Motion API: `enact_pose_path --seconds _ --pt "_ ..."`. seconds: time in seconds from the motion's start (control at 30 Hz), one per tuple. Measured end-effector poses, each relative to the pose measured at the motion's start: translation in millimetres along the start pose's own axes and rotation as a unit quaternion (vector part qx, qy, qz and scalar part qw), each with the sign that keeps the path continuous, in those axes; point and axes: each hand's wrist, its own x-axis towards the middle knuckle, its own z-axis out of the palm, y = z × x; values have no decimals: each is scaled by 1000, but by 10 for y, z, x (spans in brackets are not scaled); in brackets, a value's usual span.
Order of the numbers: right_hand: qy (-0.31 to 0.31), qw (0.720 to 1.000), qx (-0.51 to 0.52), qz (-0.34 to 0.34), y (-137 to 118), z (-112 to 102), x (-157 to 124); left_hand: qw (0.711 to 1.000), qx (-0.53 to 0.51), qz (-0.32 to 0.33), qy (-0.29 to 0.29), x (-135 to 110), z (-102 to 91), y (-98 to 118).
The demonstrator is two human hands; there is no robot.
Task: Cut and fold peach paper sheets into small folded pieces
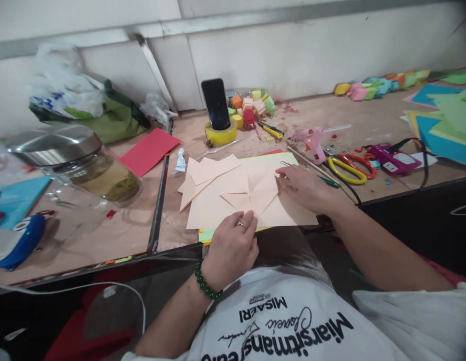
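Flaps (237,201) folded inward, one seemingly not yet flat: our left hand (233,239) presses the cream paper (263,189) nearside; our right hand (303,186) curls alongside, grip unclear.

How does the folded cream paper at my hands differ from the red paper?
The folded paper is pale cream, the red paper vivid. The folded paper shows creased flaps, the red paper none. Your left hand and right hand are at the folded paper, not the red paper. Both have straight edges.
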Motion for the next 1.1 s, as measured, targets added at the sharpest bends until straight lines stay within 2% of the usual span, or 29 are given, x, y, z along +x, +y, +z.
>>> enact_pose_path --seconds 0.1,0.17,0.27,0.47,0.53,0.6,0.7,0.8,0.87,1.1 --pt "41 999 -23 -27 -263 -27 -59 1000 -10 -2 -16 15 -20 4" --pt "-4 998 2 -58 -441 -11 -97 1000 -9 0 -15 18 -23 3" --pt "-73 996 17 -49 -550 27 -100 1000 -5 0 -13 13 -20 -4" --pt "-90 995 51 -15 -226 -47 50 1000 -28 3 -6 -24 -9 -21" --pt "-119 992 42 2 -160 -107 84 1000 -31 4 -4 -48 -3 -27" --pt "-115 993 -5 23 -200 -148 81 999 -33 3 -9 -68 2 -31" --pt "-51 996 -75 21 -419 -146 17 999 -36 -2 -20 -82 3 -30" --pt "-111 993 -34 -14 -622 -96 -44 999 -35 -5 -24 -75 -5 -25" --pt "-146 989 5 -15 -640 -66 -50 999 -32 -5 -24 -66 -12 -23" --pt "-135 989 37 50 -204 -115 67 999 -25 4 -30 -39 -38 -42"
